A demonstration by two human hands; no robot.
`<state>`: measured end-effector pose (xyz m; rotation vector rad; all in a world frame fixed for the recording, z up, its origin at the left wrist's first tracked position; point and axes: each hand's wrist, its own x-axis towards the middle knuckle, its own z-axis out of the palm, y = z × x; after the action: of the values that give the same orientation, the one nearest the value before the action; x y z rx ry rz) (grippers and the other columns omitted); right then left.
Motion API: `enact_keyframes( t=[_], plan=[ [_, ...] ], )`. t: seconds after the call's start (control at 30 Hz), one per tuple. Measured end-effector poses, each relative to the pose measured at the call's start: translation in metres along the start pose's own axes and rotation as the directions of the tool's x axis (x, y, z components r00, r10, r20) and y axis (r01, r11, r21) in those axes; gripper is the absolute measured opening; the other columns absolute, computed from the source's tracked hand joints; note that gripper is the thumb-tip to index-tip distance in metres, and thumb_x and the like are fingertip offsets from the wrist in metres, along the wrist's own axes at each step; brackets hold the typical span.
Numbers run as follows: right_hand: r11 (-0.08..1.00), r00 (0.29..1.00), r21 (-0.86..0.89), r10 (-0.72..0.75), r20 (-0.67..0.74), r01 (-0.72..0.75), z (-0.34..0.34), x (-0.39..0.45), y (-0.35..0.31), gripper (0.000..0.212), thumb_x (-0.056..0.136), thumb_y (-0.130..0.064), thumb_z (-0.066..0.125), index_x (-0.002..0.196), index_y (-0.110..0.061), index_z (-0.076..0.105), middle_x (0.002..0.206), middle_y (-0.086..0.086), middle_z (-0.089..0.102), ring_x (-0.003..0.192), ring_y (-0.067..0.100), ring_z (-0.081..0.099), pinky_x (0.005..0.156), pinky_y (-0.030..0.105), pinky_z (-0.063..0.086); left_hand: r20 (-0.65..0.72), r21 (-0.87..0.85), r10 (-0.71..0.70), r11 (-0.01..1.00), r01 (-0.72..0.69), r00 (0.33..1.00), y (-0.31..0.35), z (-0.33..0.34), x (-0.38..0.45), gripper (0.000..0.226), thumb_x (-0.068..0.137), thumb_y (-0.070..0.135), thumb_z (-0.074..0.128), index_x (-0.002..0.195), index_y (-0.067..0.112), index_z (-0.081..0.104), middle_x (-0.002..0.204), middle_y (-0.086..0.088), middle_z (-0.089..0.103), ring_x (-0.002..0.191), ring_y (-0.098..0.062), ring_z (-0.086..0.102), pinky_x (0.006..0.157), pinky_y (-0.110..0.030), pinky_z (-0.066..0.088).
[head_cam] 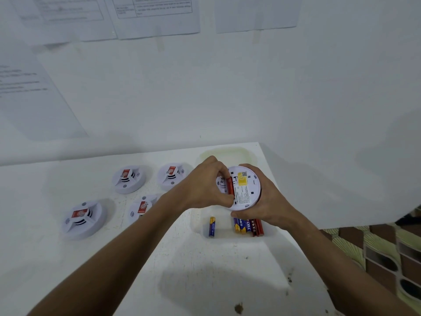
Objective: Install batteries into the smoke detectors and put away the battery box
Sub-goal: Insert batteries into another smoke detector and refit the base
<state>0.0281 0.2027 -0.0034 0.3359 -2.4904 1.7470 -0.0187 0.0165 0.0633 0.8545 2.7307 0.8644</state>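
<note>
My right hand (pixel 265 208) grips a round white smoke detector (pixel 247 189) from below, its back with a yellow label facing me. My left hand (pixel 205 187) pinches a red battery (pixel 230 185) lying in the detector's battery slot. Below the hands sits a clear battery box (pixel 198 224) holding a blue-and-yellow battery (pixel 212 226) on its own and several blue and red batteries (pixel 248 226) in a row. Several other white smoke detectors lie face up on the white table (pixel 182 270): two at the back (pixel 128 179) (pixel 172 175), one at the left (pixel 83 218) and one partly behind my left forearm (pixel 142 207).
A pale translucent lid or tray (pixel 227 153) lies behind the hands near the wall. Printed sheets (pixel 157 14) are taped to the white wall. The table's right edge drops to a patterned floor (pixel 387 258). Dark specks mark the near table surface (pixel 238 307).
</note>
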Motion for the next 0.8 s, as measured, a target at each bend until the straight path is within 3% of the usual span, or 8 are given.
enact_keyframes(
  t=[0.1, 0.27, 0.53, 0.7, 0.8],
  plan=[
    [1.0, 1.0, -0.009, 0.002, 0.001, -0.002, -0.002, -0.001, 0.001, 0.09, 0.053, -0.018, 0.088, 0.131, -0.025, 0.043, 0.128, -0.005, 0.057, 0.116, 0.003, 0.058, 0.097, 0.015, 0.046, 0.011, 0.016, -0.006, 1.0, 0.006, 1.0, 0.002, 0.001, 0.0, 0.05, 0.066, 0.034, 0.085, 0.106, 0.022, 0.057, 0.102, 0.008, 0.046, 0.09, -0.008, 0.051, 0.068, -0.01, 0.043],
    [1.0, 1.0, -0.008, 0.005, 0.007, -0.005, -0.002, -0.005, 0.003, 0.094, 0.053, -0.02, 0.09, 0.135, -0.021, 0.043, 0.127, -0.002, 0.059, 0.115, 0.01, 0.06, 0.099, 0.023, 0.05, 0.049, 0.04, -0.019, 0.999, 0.017, 0.999, 0.005, 0.005, 0.002, 0.053, 0.066, 0.033, 0.085, 0.108, 0.019, 0.055, 0.104, 0.006, 0.044, 0.092, -0.008, 0.05, 0.066, -0.009, 0.04],
    [1.0, 1.0, -0.003, 0.02, -0.009, -0.02, 0.0, -0.007, 0.01, 0.096, 0.054, -0.017, 0.09, 0.138, -0.015, 0.043, 0.127, 0.001, 0.06, 0.115, 0.015, 0.06, 0.098, 0.027, 0.051, 0.044, 0.026, -0.017, 1.0, 0.016, 0.999, 0.005, 0.01, 0.001, 0.05, 0.067, 0.029, 0.085, 0.096, 0.02, 0.046, 0.099, 0.005, 0.044, 0.079, -0.007, 0.045, 0.06, -0.012, 0.036],
    [1.0, 1.0, 0.002, 0.012, -0.013, -0.012, 0.001, -0.003, 0.009, 0.092, 0.054, -0.014, 0.089, 0.134, -0.019, 0.044, 0.125, -0.001, 0.06, 0.112, 0.009, 0.061, 0.094, 0.02, 0.05, 0.001, -0.025, 0.01, 1.0, -0.01, 1.0, 0.002, 0.011, 0.0, 0.047, 0.068, 0.024, 0.084, 0.093, 0.021, 0.044, 0.101, 0.002, 0.054, 0.088, -0.014, 0.055, 0.067, -0.025, 0.05],
    [1.0, 0.999, 0.029, 0.008, -0.034, -0.007, 0.0, -0.003, 0.008, 0.092, 0.053, -0.01, 0.089, 0.134, -0.019, 0.046, 0.124, 0.0, 0.061, 0.111, 0.012, 0.062, 0.09, 0.02, 0.052, -0.006, -0.108, 0.018, 0.994, -0.019, 1.0, 0.002, 0.011, 0.001, 0.041, 0.072, 0.021, 0.08, 0.094, 0.024, 0.046, 0.1, 0.008, 0.061, 0.093, -0.012, 0.06, 0.07, -0.024, 0.055]
  ],
)
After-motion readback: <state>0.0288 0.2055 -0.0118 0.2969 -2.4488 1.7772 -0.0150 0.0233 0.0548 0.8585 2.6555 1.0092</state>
